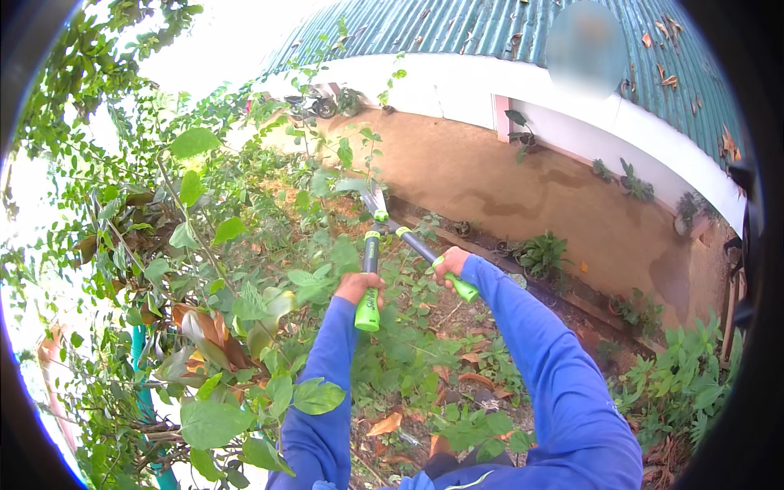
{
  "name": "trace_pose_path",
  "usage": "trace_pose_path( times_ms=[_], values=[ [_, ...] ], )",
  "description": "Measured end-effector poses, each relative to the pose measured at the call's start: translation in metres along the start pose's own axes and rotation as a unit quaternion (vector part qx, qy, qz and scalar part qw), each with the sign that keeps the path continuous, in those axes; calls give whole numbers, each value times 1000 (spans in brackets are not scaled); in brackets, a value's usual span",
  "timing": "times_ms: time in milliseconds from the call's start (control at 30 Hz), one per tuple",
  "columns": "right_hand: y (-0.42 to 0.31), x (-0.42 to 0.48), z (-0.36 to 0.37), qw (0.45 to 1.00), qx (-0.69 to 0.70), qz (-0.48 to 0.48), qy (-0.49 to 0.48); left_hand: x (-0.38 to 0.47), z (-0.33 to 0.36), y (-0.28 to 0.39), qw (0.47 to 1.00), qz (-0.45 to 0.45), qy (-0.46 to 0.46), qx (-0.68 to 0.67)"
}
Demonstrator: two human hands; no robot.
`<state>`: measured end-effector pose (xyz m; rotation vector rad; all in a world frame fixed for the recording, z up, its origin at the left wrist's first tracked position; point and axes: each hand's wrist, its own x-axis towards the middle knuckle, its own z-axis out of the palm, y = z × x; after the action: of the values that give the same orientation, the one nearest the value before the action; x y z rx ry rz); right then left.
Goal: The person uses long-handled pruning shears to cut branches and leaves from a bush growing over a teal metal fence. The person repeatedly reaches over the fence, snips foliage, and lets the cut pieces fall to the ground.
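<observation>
Both my hands grip a pair of hedge shears (381, 225) with dark shafts and bright green grips. My left hand (360, 288) is closed around the left handle, whose green end points down. Around the right handle, my right hand (452, 264) is wrapped at the upper part of the grip. The handles are spread in a V. The steel blades (375, 199) point away from me, among thin leafy stems (367, 153); their tips are partly lost in the leaves, and I cannot tell whether they touch a stem.
Dense shrubs (184, 245) fill the left side, with a green post (144, 380) among them. Dry leaves (386, 424) and low weeds cover the ground below me. To the right runs a planter edge with a leafy plant (542, 254), then a dirt yard (490, 165) and a white building.
</observation>
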<state>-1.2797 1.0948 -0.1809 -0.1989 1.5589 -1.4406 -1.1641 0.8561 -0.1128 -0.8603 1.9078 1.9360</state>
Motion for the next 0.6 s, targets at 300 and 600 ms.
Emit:
trace_pose_path(
  times_ms=[300, 600],
  values=[
    [-2, 42, -11, 998, 56, -6, 5, 34, -2, 0, 1000, 21, -5, -13],
    [-15, -32, 28, 998, 47, -37, 16, -33, 40, -8, 996, 74, 31, -42]
  ],
)
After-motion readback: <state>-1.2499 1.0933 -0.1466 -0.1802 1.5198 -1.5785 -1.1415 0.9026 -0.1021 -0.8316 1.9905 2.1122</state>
